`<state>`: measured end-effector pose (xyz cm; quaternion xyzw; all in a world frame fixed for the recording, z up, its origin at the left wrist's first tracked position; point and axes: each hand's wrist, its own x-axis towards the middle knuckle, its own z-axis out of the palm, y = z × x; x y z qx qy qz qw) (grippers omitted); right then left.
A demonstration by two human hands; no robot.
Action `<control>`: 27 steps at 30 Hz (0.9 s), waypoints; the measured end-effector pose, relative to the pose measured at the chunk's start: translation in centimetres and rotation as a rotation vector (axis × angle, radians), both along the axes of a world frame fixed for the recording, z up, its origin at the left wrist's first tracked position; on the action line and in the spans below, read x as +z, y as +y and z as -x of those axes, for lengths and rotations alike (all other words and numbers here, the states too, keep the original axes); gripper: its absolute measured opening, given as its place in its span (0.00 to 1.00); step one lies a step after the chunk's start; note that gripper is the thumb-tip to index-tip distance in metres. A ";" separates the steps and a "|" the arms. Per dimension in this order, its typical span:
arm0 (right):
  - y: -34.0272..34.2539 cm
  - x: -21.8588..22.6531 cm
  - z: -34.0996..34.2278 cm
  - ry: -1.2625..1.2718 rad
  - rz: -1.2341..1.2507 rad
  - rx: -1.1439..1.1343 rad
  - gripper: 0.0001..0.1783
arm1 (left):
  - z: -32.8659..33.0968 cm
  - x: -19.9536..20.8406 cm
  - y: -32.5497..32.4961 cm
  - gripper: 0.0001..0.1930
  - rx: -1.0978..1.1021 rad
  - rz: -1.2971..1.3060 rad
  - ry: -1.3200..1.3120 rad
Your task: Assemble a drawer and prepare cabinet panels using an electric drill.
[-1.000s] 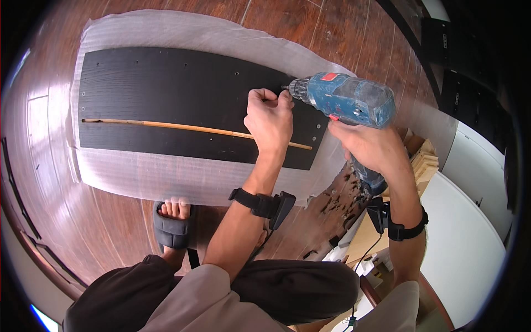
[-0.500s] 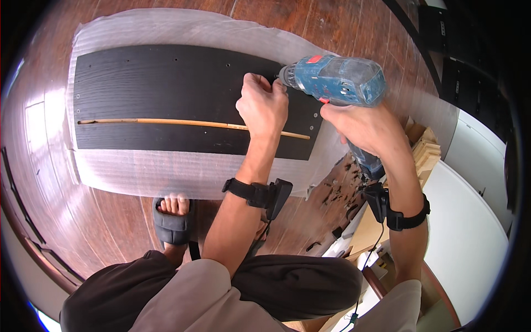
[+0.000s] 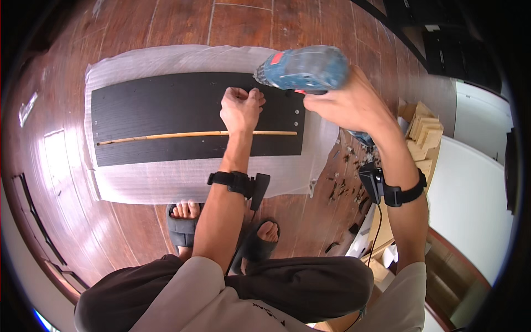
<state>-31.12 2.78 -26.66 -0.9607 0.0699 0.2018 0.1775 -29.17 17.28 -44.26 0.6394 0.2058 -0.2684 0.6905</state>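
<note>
My right hand point(image 3: 345, 105) grips the handle of a blue cordless drill point(image 3: 304, 67). The drill lies nearly level above the far right part of a black wooden board point(image 3: 166, 108), its chuck pointing left; motion blurs it. Just below and left of the chuck, my left hand point(image 3: 241, 109) is closed over the board, fingertips curled together. Whatever those fingers pinch is too small to make out. A thin bamboo stick point(image 3: 182, 134) lies lengthwise across the board, passing behind my left wrist. Small holes and round metal fittings point(image 3: 296, 112) show near the board's ends.
White foam sheet point(image 3: 166, 185) lies under the board on the reddish wood floor point(image 3: 238, 25). Dark scraps point(image 3: 345, 171) litter the floor at right, beside stacked wood pieces point(image 3: 425, 133) and a white panel point(image 3: 464, 182). My sandalled feet point(image 3: 182, 224) are close to the sheet's near edge.
My view has shifted, showing more floor beyond the board. The drill's chuck has moved slightly away from my left fingers, which were right at its tip. Both hands keep their closed grip.
</note>
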 end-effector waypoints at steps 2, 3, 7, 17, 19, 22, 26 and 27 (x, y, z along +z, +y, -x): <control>-1.4 1.3 3.9 -0.337 -0.156 0.151 0.13 | -0.3 0.4 0.5 0.08 -0.094 0.105 0.062; -2.0 0.3 7.8 -0.257 -0.036 -0.019 0.13 | 0.1 0.7 0.6 0.08 -0.135 0.153 0.080; 0.6 -3.3 19.6 -0.373 -0.069 -0.386 0.28 | 2.6 2.2 3.9 0.06 -0.183 0.317 0.094; 7.0 -15.7 35.3 -0.199 -0.064 -0.837 0.31 | 7.2 4.5 2.4 0.08 -0.490 0.138 0.007; 7.2 -15.4 35.5 -0.167 -0.084 -0.836 0.31 | 7.8 4.6 2.0 0.08 -0.533 0.111 -0.010; 5.1 -14.3 35.0 -0.236 -0.104 -0.771 0.27 | 8.0 4.9 2.6 0.07 -0.558 0.071 -0.029; -6.2 -14.7 32.4 -0.328 -0.425 -0.826 0.13 | 8.4 5.0 3.5 0.06 -0.522 0.063 -0.051; -9.7 -15.3 31.2 -0.438 -0.269 -0.870 0.10 | 8.7 4.9 3.7 0.06 -0.519 0.060 -0.046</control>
